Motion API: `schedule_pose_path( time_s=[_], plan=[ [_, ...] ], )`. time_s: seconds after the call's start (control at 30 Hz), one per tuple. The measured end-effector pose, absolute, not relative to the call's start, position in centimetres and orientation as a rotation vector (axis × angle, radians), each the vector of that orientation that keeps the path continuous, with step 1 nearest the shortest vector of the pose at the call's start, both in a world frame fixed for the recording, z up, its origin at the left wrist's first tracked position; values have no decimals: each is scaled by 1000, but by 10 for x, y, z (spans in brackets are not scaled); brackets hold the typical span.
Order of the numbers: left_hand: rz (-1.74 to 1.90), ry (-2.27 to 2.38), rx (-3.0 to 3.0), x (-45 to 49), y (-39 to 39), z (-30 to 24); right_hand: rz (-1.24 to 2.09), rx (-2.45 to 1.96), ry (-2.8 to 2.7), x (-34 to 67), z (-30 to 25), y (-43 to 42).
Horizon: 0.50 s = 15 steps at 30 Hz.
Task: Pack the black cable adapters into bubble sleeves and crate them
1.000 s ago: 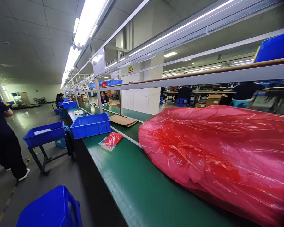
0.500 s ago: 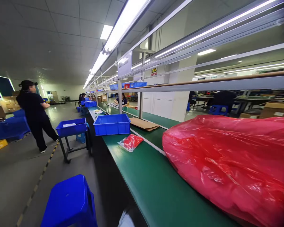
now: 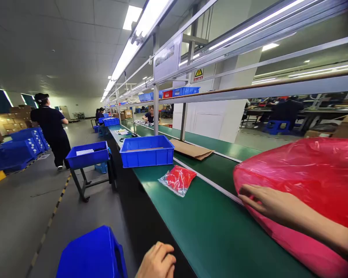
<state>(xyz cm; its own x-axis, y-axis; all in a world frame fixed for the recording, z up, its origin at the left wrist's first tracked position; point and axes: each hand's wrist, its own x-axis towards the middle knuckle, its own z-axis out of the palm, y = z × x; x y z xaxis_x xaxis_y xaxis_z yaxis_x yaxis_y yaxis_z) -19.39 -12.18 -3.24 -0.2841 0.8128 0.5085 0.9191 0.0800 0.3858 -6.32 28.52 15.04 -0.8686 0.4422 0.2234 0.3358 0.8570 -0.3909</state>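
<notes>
My right hand (image 3: pixel 262 199) reaches in from the right, in front of the near-left side of a large red plastic bag (image 3: pixel 313 166). Its fingers are stretched out with nothing in them; whether they touch the bag I cannot tell. Low in the middle, my left hand (image 3: pixel 158 259) hovers by the bench's front edge, loosely bent, fingers a little apart and holding nothing. A small clear bag with red contents (image 3: pixel 179 180) lies flat on the green bench (image 3: pixel 191 224), left of my right hand. Behind it stands a blue bin (image 3: pixel 147 157).
Flattened cardboard (image 3: pixel 191 149) lies beside the bin. A blue stool (image 3: pixel 89 253) stands on the floor at lower left, and a wheeled stand carries a blue tray (image 3: pixel 88 156). A person (image 3: pixel 50 127) is at far left. A metal shelf (image 3: pixel 249 92) runs above the bench.
Both my hands have come into view, the right in front of the red bag. The view has shifted, so the bin and small bag sit further right. The person at left has moved further off.
</notes>
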Motion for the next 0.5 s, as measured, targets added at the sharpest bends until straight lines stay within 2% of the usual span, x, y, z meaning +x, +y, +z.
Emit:
schedule_pose_path(
  time_s=[0.13,0.3,0.4,0.5],
  plan=[
    [-1283,-2105,-1622,-289,-53,-22,712,-848,-2632,-187,111,360],
    [-1592,-2307,-1190,-392,37,-25,1179,-1243,-2320,-307,54,476],
    [-1567,-2428,-907,-429,57,-31,1422,-1351,-2038,-355,35,526],
    [-1415,-2512,-1034,-437,58,-26,1581,-1410,-1771,-397,27,558]
  ],
)
